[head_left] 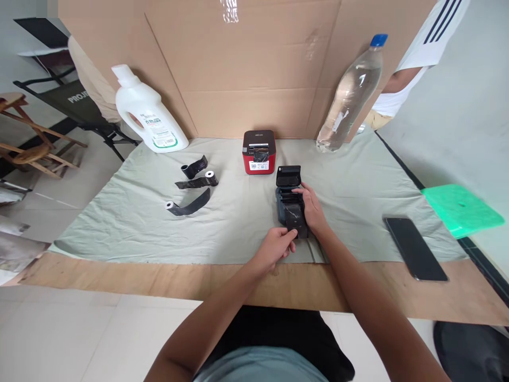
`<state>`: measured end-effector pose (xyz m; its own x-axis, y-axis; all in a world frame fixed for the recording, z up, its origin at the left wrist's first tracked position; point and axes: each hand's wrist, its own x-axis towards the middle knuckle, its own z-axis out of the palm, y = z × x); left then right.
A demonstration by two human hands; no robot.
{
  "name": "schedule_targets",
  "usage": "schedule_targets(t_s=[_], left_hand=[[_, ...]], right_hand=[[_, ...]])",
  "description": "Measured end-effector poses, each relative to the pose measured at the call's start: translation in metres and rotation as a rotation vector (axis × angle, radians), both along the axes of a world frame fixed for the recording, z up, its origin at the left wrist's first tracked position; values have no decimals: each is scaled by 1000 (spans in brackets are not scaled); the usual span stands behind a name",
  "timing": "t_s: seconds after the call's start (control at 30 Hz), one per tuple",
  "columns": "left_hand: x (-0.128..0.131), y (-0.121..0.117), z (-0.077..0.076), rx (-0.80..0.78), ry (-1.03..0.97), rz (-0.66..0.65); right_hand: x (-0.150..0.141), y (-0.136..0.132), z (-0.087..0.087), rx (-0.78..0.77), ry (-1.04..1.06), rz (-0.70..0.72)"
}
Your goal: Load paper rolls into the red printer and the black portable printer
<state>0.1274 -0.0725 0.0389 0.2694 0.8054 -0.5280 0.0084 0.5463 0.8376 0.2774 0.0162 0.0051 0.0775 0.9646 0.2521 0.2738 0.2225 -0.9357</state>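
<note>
A small dark portable printer [281, 207] lies on the cloth with its lid [288, 176] flipped up. A black paper strip [295, 217] runs out of it toward me. My left hand [277, 245] pinches the near end of that strip between thumb and fingers. Along the printer's right side, my right hand [313, 208] grips the body, its fingertips reaching over the opened compartment. Just behind stands a red and black printer [259, 152] with a black strip at its front. To the left lie partly unrolled black paper rolls [194, 167], [210, 178], [170, 206].
A white jug [147, 114] and a tall water bottle [350, 98] lean against the cardboard panel [254, 63] at the back. On the right are a phone [414, 248] and a green folder [463, 209] at the table edge. People are partly visible behind the cardboard.
</note>
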Motion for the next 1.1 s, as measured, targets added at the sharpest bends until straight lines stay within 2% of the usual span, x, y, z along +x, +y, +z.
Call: schedule_targets(t_s=[0.13,0.33,0.5,0.67,0.77,0.87,1.1], left_hand=[[-1,0,1,10,42,-82],[-4,-4,4,6,88,-98],[-2,-6,4,12,115,-102],[-2,-8,1,27,98,-84],[-2,-8,2,20,91,-76],[-2,-8,3,14,103,-80],[-1,-10,-10,80,139,-127]], right_hand=[[4,0,3,4,-19,4],[7,2,-2,-1,-35,24],[8,2,2,-9,-15,20],[10,27,13,-89,197,56],[13,47,20,-133,201,99],[20,53,26,-121,87,139],[41,24,45,-33,-458,320]])
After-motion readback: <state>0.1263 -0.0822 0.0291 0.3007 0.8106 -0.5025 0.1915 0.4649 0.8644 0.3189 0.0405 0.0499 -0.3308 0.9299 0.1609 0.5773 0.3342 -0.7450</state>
